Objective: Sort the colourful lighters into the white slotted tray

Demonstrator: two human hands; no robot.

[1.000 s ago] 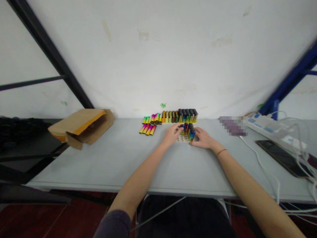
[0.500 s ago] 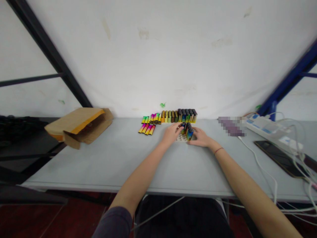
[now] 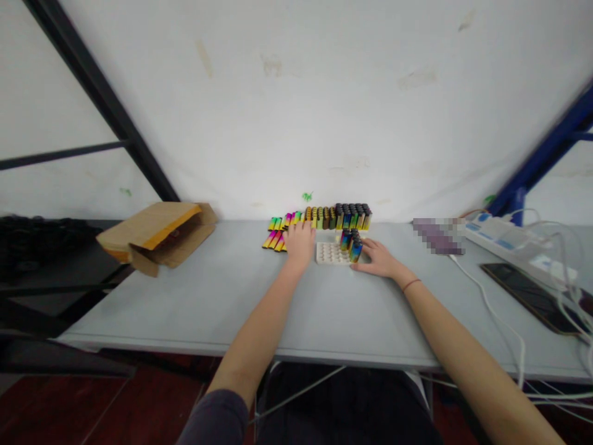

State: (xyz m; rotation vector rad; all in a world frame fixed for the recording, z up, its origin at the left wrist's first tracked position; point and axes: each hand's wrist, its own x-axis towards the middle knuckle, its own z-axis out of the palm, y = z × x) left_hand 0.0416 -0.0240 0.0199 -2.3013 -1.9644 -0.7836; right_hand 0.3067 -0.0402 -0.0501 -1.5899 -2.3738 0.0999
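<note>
A white tray with round holes [image 3: 327,253] lies on the table in front of me. In its right part stand a few shiny rainbow-coloured tubes with dark tops [image 3: 356,250]; their exact kind is unclear. My right hand [image 3: 377,258] rests at the tray's right side, thumb and fingers apart, close against the end tubes. To the left, my left hand [image 3: 300,243] reaches over the lying pink-and-yellow tubes [image 3: 273,240], back up and fingers stretched out. Its fingertips come near the standing gold-topped tubes [image 3: 319,216], and nothing shows in its grasp. Part of the lying group is hidden behind it.
Dark-topped tubes [image 3: 353,216] stand packed in a block near the wall. A brown paper bag [image 3: 152,232] lies at the left, its mouth towards the right. On the right are a blurred purple object [image 3: 438,236], a power strip [image 3: 504,238], a black phone [image 3: 528,296] and white cables.
My left hand has moved left from the tray to the lying tubes, uncovering the tray's holes. My right hand stays at the tray's right side.
</note>
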